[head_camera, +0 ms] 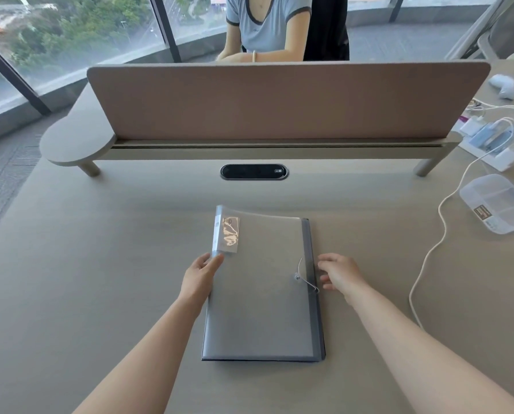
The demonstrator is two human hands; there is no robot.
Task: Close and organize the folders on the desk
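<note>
A grey translucent expanding folder [258,297] lies flat on the desk in front of me, its flap folded over toward the dark right edge. A white elastic cord with a button [298,277] sits near that right edge, the loop hanging over the side. My left hand [202,274] rests at the folder's left edge, fingers touching the shiny labelled spine corner [226,234]. My right hand [341,271] hovers just right of the folder near the cord, fingers apart, holding nothing.
A brown divider panel [279,100] on a raised shelf crosses the desk behind the folder, with a black cable port [254,171] below it. At right lie a clear plastic box [497,201], white cables [429,249] and chargers. A person sits beyond the divider.
</note>
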